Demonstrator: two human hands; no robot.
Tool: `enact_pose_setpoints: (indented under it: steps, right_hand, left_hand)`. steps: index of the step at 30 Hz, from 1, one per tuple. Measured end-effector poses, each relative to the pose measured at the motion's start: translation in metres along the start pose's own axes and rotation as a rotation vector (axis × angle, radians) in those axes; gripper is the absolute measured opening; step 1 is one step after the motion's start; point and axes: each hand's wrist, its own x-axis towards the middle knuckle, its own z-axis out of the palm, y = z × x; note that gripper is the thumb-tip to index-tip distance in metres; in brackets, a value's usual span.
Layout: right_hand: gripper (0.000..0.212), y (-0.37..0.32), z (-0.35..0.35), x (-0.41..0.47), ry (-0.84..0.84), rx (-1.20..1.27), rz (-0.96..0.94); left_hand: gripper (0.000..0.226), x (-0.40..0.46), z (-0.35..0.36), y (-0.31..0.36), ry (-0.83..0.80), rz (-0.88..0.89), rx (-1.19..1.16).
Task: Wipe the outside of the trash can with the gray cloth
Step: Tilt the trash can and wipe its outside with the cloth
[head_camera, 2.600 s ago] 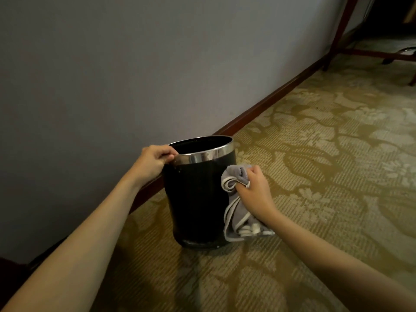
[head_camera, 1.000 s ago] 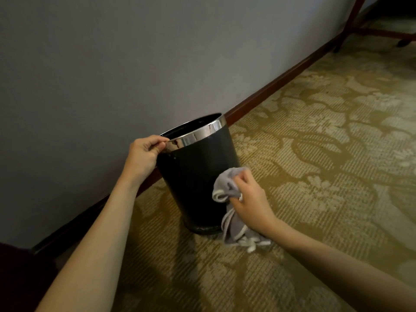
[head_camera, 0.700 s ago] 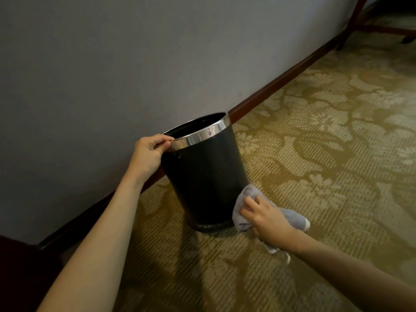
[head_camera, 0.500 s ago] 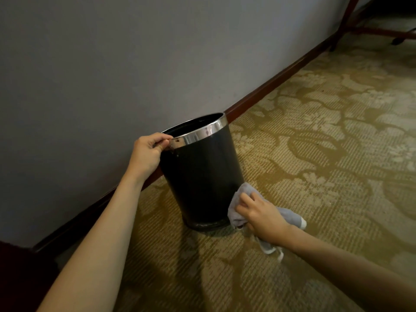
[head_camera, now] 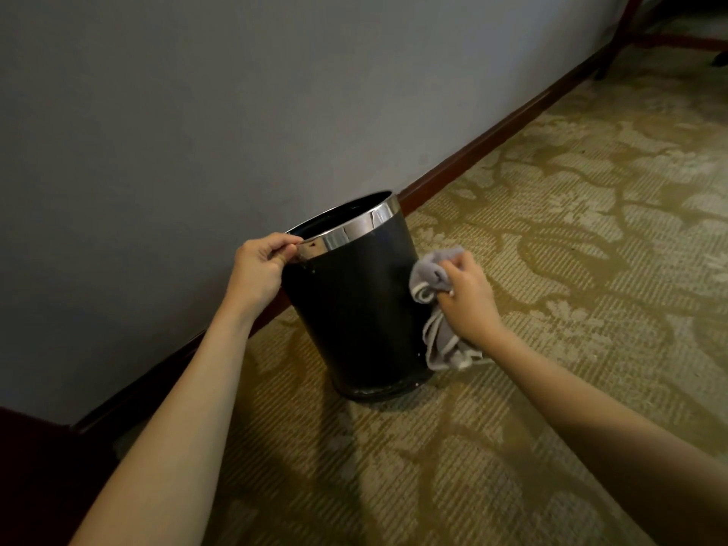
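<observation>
A: Left hand (head_camera: 258,271)?
B: Fingers pinch the chrome rim (head_camera: 346,230), steadying the black trash can (head_camera: 354,305) on the carpet (head_camera: 551,269) near the wall (head_camera: 197,112).
A: Right hand (head_camera: 468,299)?
B: Fingers bunched round the gray cloth (head_camera: 433,275), pressing it against the can's right side, likely mid-wipe.

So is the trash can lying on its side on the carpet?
No, the trash can stands on its base, the left hand gripping its rim.

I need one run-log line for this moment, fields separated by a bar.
left hand: grips can rim | right hand: holds cloth against can's right side | can: on carpet, by wall
</observation>
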Motion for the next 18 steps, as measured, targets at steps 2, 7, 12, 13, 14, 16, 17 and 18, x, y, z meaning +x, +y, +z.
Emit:
enact_pose_setpoints:
  steps: [2, 7, 12, 13, 14, 16, 17, 18]
  right_hand:
    - [0.023, 0.016, 0.01, -0.014, -0.087, -0.007, 0.152]
    - [0.007, -0.006, 0.002, -0.018, -0.012, 0.158, -0.014]
    - [0.005, -0.069, -0.017, 0.031, 0.129, 0.276, -0.261]
    - [0.004, -0.073, -0.017, 0.04, 0.141, 0.277, -0.262]
    - [0.004, -0.073, -0.016, 0.048, 0.151, 0.305, -0.245]
    - [0.01, -0.066, -0.011, 0.056, 0.154, 0.403, -0.167]
    - [0.016, -0.058, -0.009, 0.059, 0.144, 0.425, -0.095]
    - [0.019, -0.048, -0.006, 0.062, 0.119, 0.419, -0.006]
  left_hand:
    - [0.035, -0.001, -0.002, -0.001, 0.001, -0.002, -0.003]
    - [0.044, -0.003, -0.008, -0.002, -0.036, 0.036, 0.029]
    - [0.044, -0.001, -0.008, -0.007, -0.046, 0.071, 0.015]
    - [0.043, 0.0, -0.007, -0.008, -0.036, 0.067, 0.006]
    - [0.041, 0.001, -0.007, -0.01, -0.022, 0.059, -0.006]
    - [0.039, 0.001, -0.008, -0.014, 0.009, 0.041, -0.027]
    - [0.039, 0.001, -0.009, -0.016, 0.021, 0.033, -0.036]
    - [0.039, 0.0, -0.01, -0.017, 0.029, 0.027, -0.043]
